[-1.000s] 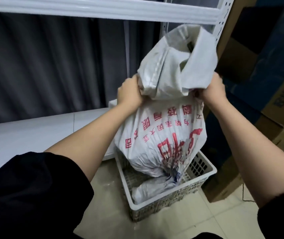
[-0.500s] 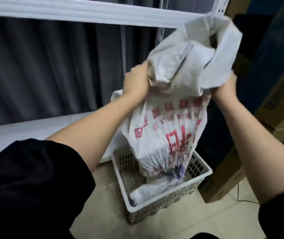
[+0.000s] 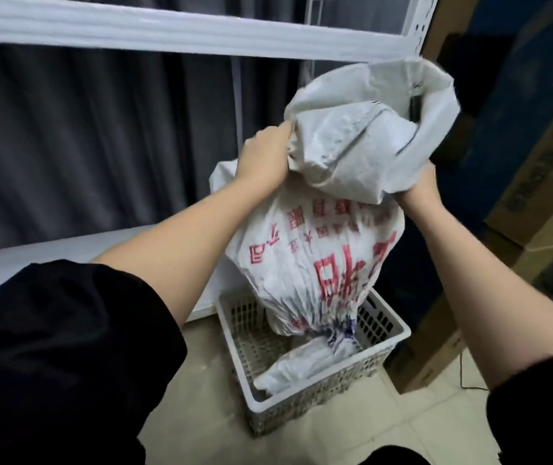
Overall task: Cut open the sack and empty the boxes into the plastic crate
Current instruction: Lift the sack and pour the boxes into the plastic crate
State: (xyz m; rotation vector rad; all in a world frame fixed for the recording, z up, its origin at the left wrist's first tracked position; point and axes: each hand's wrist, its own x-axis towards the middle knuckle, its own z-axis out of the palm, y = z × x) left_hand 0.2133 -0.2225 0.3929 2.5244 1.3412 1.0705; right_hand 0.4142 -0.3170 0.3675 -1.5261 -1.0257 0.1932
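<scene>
Since the earlier frame the sack [image 3: 315, 263] has risen. Left hand [image 3: 263, 159] and right hand [image 3: 417, 187] grip it, upended over the crate [image 3: 399, 333]. Emptying step; boxes apparently still inside. Next: shake.

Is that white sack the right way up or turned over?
Turned over: the red print on the sack reads upside down, and its bunched end hangs into the crate.

view: one, worn on my head | faces: forward and down, over my own forearms | near: my left hand [image 3: 263, 159] and right hand [image 3: 417, 189] close in front, above the plastic crate [image 3: 391, 344] | far: crate on the floor below, white shelf rail [image 3: 167, 31] above it | shared: no second view
</scene>
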